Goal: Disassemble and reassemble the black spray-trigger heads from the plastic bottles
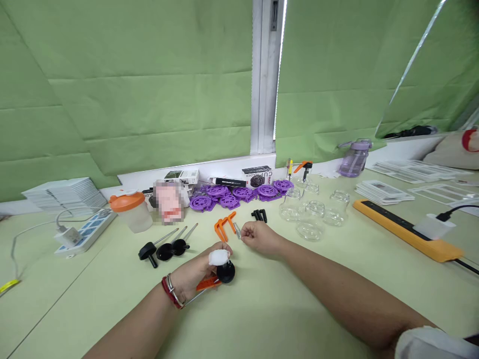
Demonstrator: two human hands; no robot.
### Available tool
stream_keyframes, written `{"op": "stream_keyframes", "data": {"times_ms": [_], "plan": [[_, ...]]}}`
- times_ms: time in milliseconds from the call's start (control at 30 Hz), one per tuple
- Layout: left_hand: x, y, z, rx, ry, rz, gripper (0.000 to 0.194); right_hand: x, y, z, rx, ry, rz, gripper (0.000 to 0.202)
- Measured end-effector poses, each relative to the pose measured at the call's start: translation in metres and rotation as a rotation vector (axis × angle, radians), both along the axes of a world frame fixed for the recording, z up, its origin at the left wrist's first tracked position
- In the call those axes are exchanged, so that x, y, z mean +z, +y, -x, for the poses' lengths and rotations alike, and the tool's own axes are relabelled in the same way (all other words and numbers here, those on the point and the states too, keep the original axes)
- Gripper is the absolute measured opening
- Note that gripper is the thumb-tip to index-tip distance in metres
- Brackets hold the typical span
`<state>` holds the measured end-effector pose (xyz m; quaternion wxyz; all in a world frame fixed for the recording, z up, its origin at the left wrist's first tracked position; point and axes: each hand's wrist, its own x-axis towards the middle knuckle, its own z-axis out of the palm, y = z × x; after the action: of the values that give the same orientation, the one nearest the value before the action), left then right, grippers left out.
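My left hand is closed around a part with a black round cap, an orange lever and a thin metal rod. Something white sits at the thumb, over the cap; whether it is worn or held I cannot tell. Farther forward, the fingers of my right hand are pinched together beside small silver metal pieces. Whatever lies between the fingertips is hidden. Loose orange levers lie just left of these pieces, and small black parts lie behind my right hand.
Black caps with metal rods lie left. Clear glass bottles stand right, before a purple water bottle. Purple plastic parts are heaped at the back. An orange-lidded cup and power strips flank the area.
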<state>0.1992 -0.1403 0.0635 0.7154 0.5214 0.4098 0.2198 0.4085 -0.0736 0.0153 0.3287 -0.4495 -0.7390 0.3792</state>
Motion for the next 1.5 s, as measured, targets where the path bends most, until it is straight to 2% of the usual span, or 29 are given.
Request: {"op": "stream_keyframes", "data": {"times_ms": [100, 167, 267, 367, 500, 800, 1333, 1500], "plan": [[0.001, 0.001, -0.002, -0.002, 0.007, 0.003, 0.028, 0.005, -0.006, 0.005, 0.082, 0.251, 0.224, 0.012], [0.001, 0.002, -0.002, -0.005, -0.001, 0.002, 0.029, 0.01, -0.011, 0.008, 0.172, 0.338, 0.319, 0.02], [-0.003, 0.004, -0.001, 0.012, -0.006, 0.017, 0.032, 0.018, -0.021, 0.011, 0.311, 0.42, 0.368, 0.026], [-0.007, 0.008, 0.001, 0.016, -0.006, 0.023, 0.032, 0.022, -0.027, 0.016, 0.345, 0.454, 0.4, 0.025], [-0.008, 0.011, 0.0, -0.01, -0.014, 0.027, 0.026, 0.023, -0.031, 0.02, 0.336, 0.449, 0.371, 0.021], [-0.004, 0.009, -0.005, 0.007, -0.027, 0.039, 0.028, 0.026, -0.035, 0.026, 0.359, 0.417, 0.185, 0.018], [-0.004, 0.009, -0.006, 0.001, -0.029, 0.044, 0.027, 0.015, -0.032, 0.028, 0.405, 0.495, 0.267, 0.025], [-0.004, 0.008, -0.005, 0.016, -0.015, 0.05, 0.029, 0.012, -0.032, 0.03, 0.382, 0.52, 0.309, 0.027]]}}
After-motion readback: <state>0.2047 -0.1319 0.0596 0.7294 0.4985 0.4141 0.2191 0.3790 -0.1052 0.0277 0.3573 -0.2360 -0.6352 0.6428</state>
